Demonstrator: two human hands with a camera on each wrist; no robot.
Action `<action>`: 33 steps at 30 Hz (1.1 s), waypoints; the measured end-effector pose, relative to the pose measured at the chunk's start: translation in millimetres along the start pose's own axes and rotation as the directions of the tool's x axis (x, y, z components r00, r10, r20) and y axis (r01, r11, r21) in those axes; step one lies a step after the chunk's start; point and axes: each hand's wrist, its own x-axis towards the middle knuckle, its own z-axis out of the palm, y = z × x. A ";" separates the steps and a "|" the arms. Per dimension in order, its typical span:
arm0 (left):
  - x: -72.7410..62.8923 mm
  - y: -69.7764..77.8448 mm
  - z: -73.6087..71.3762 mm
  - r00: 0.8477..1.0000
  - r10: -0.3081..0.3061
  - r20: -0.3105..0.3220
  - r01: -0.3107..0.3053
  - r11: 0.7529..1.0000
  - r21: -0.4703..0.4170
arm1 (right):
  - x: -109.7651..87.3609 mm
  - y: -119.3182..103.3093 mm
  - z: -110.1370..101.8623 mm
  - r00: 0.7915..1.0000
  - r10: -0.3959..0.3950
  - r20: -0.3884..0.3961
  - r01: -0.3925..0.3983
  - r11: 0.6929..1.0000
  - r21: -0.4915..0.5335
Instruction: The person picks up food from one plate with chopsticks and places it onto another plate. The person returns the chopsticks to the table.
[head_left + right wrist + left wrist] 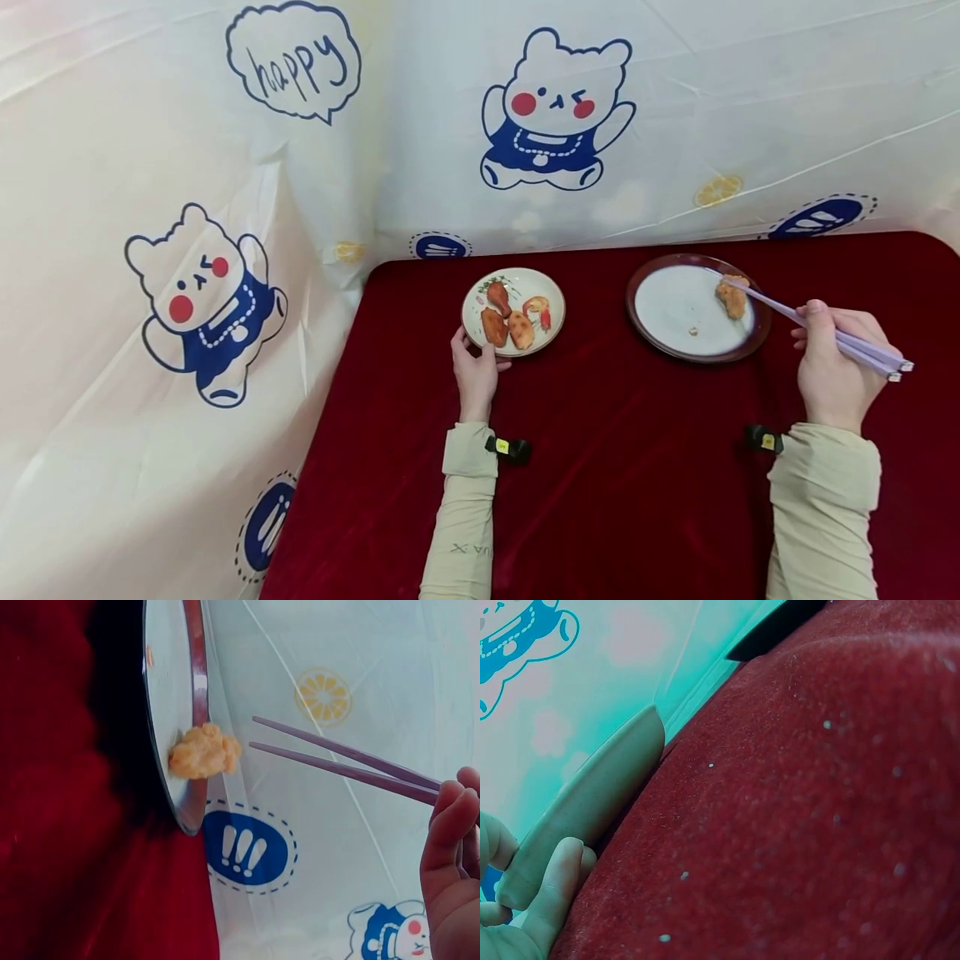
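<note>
My left hand (477, 375) grips the near left rim of a small cream plate (546, 342); in the left wrist view, fingers lie on both sides of the plate (604, 787). Two drumstick-like and nugget-like brown pieces, a paler browned piece (521, 331) and a shrimp (537, 310) show on it. My right hand (843, 367) holds a pair of lilac chopsticks (780, 310). Their tips stand slightly parted above a piece of fried chicken (204, 752), with a gap between in the right wrist view. The chicken lies at the right side of a larger white plate (667, 304) with a brown rim.
A small crumb (693, 332) lies on the larger plate. Dark red cloth (622, 467) covers the table. A pale printed curtain (435, 125) with cartoon bears hangs behind and to the left. Black straps (510, 448) sit at both wrists.
</note>
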 end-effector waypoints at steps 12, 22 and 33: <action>1.0 -0.2 1.0 1.000 0.000 -0.009 0.000 1.000 -0.010 | 3.1 -4.5 -12.9 0.987 0.153 0.050 -0.152 0.988 -0.019; -0.2 0.8 0.8 1.000 -0.006 0.001 0.006 1.000 -0.015 | 4.7 -3.4 -15.6 0.992 0.121 0.033 -0.118 0.989 -0.089; 0.2 1.7 0.5 1.000 -0.016 -0.002 0.016 1.000 -0.018 | 3.3 1.7 -12.7 0.989 0.140 0.041 -0.133 0.981 -0.140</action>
